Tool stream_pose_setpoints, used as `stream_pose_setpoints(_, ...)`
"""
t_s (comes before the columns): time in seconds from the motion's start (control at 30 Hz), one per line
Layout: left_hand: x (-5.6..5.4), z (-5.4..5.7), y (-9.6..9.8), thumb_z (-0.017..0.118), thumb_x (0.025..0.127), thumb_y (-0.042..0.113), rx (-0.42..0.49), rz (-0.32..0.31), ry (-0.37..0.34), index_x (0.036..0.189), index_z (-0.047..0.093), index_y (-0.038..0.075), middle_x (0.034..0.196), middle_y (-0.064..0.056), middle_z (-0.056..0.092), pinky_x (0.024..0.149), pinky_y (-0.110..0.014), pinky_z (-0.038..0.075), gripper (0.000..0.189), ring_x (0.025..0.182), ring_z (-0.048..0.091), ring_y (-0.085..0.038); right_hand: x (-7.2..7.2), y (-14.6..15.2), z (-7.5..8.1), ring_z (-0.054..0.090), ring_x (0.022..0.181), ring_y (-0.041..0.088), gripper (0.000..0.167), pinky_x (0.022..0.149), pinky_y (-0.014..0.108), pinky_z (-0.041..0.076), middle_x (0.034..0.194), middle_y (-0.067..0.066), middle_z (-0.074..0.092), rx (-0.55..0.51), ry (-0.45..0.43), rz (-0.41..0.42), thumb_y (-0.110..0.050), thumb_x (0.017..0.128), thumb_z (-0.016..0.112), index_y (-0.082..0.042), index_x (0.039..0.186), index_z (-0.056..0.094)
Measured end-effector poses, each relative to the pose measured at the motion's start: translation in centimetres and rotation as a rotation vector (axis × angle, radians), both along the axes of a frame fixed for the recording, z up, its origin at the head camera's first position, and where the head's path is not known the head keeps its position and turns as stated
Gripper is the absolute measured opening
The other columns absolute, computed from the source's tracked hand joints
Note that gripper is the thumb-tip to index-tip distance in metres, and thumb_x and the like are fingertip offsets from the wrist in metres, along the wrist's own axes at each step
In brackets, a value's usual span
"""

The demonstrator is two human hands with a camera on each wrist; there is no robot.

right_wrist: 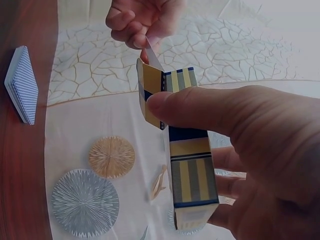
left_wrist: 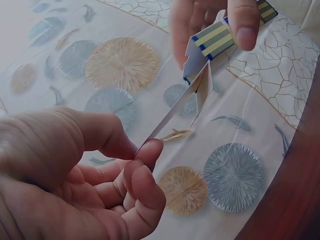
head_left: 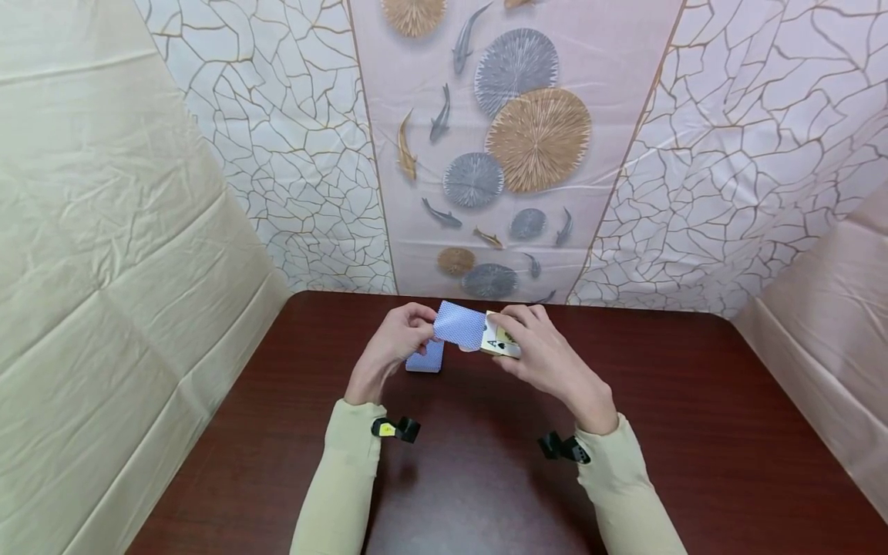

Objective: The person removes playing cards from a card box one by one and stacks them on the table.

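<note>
My left hand (head_left: 398, 338) pinches the edge of a blue-backed playing card (head_left: 459, 325) between thumb and index finger. The card's other end reaches the opened end of a card box (left_wrist: 220, 42); how far inside it lies is hard to tell. My right hand (head_left: 548, 354) grips this box above the table, thumb on one side and fingers on the other. In the right wrist view the box (right_wrist: 192, 180) shows yellow and grey stripes, and its flap (right_wrist: 151, 82) stands out beside the thumb. Below the left hand, a stack of blue-backed cards (head_left: 425, 359) lies on the table.
The dark reddish-brown table (head_left: 472, 478) reaches back to a patterned cloth (head_left: 458, 223) with fish and round leaf shapes. Pale fabric walls (head_left: 139, 270) flank it. Each wrist carries a black strap (head_left: 402, 428).
</note>
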State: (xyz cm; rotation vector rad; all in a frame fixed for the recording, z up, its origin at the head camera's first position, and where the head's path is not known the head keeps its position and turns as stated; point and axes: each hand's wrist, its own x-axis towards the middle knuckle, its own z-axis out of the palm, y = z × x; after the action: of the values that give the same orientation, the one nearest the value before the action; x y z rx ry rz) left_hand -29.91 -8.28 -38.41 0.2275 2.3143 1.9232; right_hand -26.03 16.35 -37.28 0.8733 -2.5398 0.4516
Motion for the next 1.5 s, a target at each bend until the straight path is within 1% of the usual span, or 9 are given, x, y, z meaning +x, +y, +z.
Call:
stream_pose_setpoints(0.1, -0.1, -0.1, 0.0, 0.055, 0.083, -0.006, 0.011, 0.008, -0.003, 0.108, 0.058, -0.002, 0.074, -0.006, 0.06, 0.055, -0.024, 0.046, 0.026, 0.059, 0.05, -0.013, 0.0, 0.1, 0.0, 0.049, 0.11, 0.032, 0.059, 0.086, 0.042, 0.046, 0.123, 0.013, 0.058, -0.007, -0.003, 0.007, -0.017, 0.076, 0.085, -0.007, 0.129, 0.061)
stream_pose_setpoints(0.37, -0.1, 0.0, -0.1, 0.053, 0.082, -0.006, 0.01, 0.027, 0.01, 0.109, 0.058, -0.001, 0.077, -0.011, 0.062, 0.056, -0.026, 0.047, 0.029, 0.06, 0.051, -0.015, 0.1, 0.1, 0.1, 0.048, 0.109, 0.031, 0.059, 0.086, 0.041, 0.046, 0.123, 0.013, 0.058, -0.013, 0.001, 0.017, -0.017, 0.076, 0.084, -0.008, 0.129, 0.061)
stream_pose_setpoints(0.5, -0.2, 0.0, -0.6, 0.051, 0.082, -0.006, 0.002, 0.06, 0.022, 0.11, 0.059, -0.001, 0.076, -0.009, 0.061, 0.058, -0.028, 0.047, 0.029, 0.059, 0.051, -0.015, 0.0, 0.3, 0.1, 0.049, 0.108, 0.031, 0.059, 0.085, 0.041, 0.046, 0.122, 0.013, 0.058, -0.016, 0.02, 0.021, -0.016, 0.075, 0.085, -0.007, 0.128, 0.061)
stream_pose_setpoints(0.6, -0.4, -0.1, -1.1, 0.05, 0.084, -0.006, 0.017, 0.083, 0.013, 0.11, 0.059, -0.001, 0.076, -0.008, 0.059, 0.059, -0.028, 0.046, 0.028, 0.06, 0.051, -0.015, 0.0, 0.6, 0.2, 0.049, 0.107, 0.032, 0.06, 0.085, 0.042, 0.046, 0.121, 0.013, 0.059, -0.019, 0.025, 0.01, -0.015, 0.074, 0.086, -0.006, 0.128, 0.062)
stream_pose_setpoints(0.83, -0.7, -0.2, -1.5, 0.048, 0.088, -0.005, 0.046, 0.098, -0.002, 0.115, 0.059, -0.003, 0.074, -0.002, 0.053, 0.056, -0.023, 0.043, 0.029, 0.062, 0.049, -0.013, -0.1, 0.8, 0.2, 0.049, 0.107, 0.032, 0.059, 0.086, 0.043, 0.045, 0.122, 0.013, 0.059, -0.022, 0.025, 0.01, -0.016, 0.074, 0.085, -0.006, 0.127, 0.061)
stream_pose_setpoints(1.0, -1.1, -0.4, -1.7, 0.049, 0.091, -0.003, 0.059, 0.123, -0.012, 0.114, 0.062, -0.002, 0.077, -0.003, 0.057, 0.057, -0.022, 0.044, 0.026, 0.064, 0.049, -0.012, 0.0, 0.9, 0.5, 0.048, 0.108, 0.032, 0.061, 0.086, 0.042, 0.045, 0.125, 0.014, 0.058, -0.03, -0.014, -0.009, -0.016, 0.075, 0.085, -0.006, 0.129, 0.06)
stream_pose_setpoints(1.17, -1.3, -0.5, -1.9, 0.052, 0.094, 0.003, 0.079, 0.141, -0.015, 0.111, 0.064, -0.001, 0.079, -0.004, 0.056, 0.058, -0.023, 0.044, 0.021, 0.066, 0.051, -0.014, 0.0, 0.9, 0.8, 0.047, 0.108, 0.031, 0.062, 0.087, 0.042, 0.043, 0.127, 0.014, 0.058, -0.048, -0.065, -0.003, -0.015, 0.075, 0.084, -0.006, 0.131, 0.059)
stream_pose_setpoints(1.4, -1.7, -1.0, -2.1, 0.055, 0.097, 0.006, 0.099, 0.148, -0.035, 0.11, 0.065, -0.003, 0.078, 0.0, 0.057, 0.061, -0.025, 0.046, 0.019, 0.068, 0.053, -0.013, 0.0, 0.9, 0.6, 0.048, 0.111, 0.031, 0.061, 0.088, 0.042, 0.044, 0.127, 0.014, 0.058, -0.043, -0.082, 0.005, -0.014, 0.076, 0.084, -0.007, 0.131, 0.059)
stream_pose_setpoints(1.5, -2.2, -1.3, -2.1, 0.057, 0.097, 0.009, 0.105, 0.139, -0.045, 0.11, 0.065, -0.002, 0.079, 0.0, 0.057, 0.065, -0.027, 0.048, 0.019, 0.07, 0.053, -0.013, -0.1, 0.9, 0.4, 0.049, 0.114, 0.032, 0.061, 0.091, 0.044, 0.045, 0.127, 0.013, 0.058, -0.039, -0.088, 0.004, -0.012, 0.075, 0.084, -0.007, 0.131, 0.059)
